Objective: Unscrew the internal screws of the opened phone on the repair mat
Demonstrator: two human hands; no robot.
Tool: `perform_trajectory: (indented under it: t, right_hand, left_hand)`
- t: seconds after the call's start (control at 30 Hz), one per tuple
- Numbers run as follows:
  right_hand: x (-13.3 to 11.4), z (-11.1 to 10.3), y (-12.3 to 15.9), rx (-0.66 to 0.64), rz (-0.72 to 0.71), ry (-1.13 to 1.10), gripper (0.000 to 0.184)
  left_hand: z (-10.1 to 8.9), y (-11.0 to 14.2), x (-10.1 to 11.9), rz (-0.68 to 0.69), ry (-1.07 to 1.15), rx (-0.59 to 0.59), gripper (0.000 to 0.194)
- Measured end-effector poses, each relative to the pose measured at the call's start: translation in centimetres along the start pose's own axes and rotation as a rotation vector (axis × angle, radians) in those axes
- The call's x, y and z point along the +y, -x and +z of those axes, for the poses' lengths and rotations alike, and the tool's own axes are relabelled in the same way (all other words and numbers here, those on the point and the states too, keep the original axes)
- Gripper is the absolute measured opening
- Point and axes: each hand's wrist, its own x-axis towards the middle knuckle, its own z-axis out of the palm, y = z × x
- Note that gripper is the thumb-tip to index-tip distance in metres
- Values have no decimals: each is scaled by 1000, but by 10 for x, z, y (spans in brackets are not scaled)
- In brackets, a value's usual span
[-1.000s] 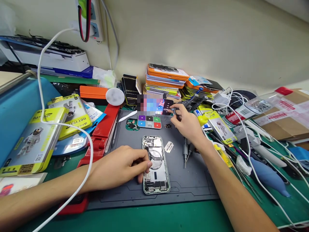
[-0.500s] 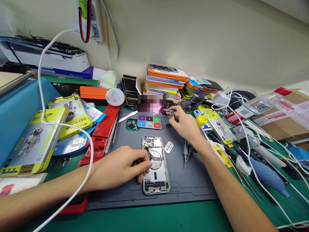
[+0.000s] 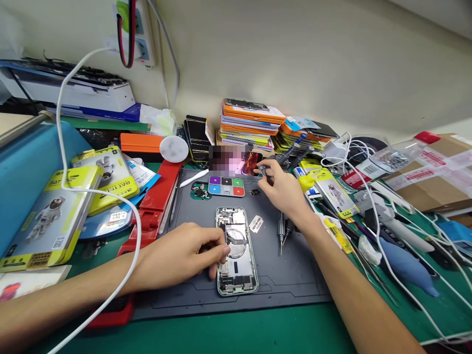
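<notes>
Fingers half-curled, hold unclear: left hand [image 3: 190, 250] perhaps steadying an opened, pale-framed oblong phone [image 3: 245, 269]; right hand [image 3: 280, 191] pinching a slim dark tool [image 3: 263, 170].

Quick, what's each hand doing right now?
Left hand: curled at the opened phone's left edge; can't tell if gripping.
Right hand: closed, pinching a small dark cylindrical piece.

The left hand [image 3: 206, 248] rests at the left edge of an opened phone [image 3: 236, 260] on a gray mat [image 3: 287, 282]. The right hand [image 3: 275, 184] is at the right end of a lit screen [image 3: 249, 162], beyond the colored tray [image 3: 226, 187]. Screwdrivers [image 3: 282, 231] lie near the phone.
</notes>
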Motion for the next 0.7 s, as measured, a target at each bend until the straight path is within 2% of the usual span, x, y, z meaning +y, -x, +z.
perform_trajectory:
  t: [0.2,0.3,0.4,0.57,0.7]
  right_hand:
    - [2,0,1,22,-21,-41,42]
    - [1,1,3,51,-47,-92,40]
    - [-3,-3,5,104,-72,-167,35]
    - [-17,-37,14,210,-99,-349,39]
    - [-29,-59,57,204,-113,-447,41]
  left_hand:
    - [0,-1,-1,-9,28,1,35]
    - [0,1,-1,2,59,-2,42]
    - [0,2,-1,22,26,51,48]
    - [0,1,-1,20,-20,137,46]
    - [0,0,0,46,-27,130,47]
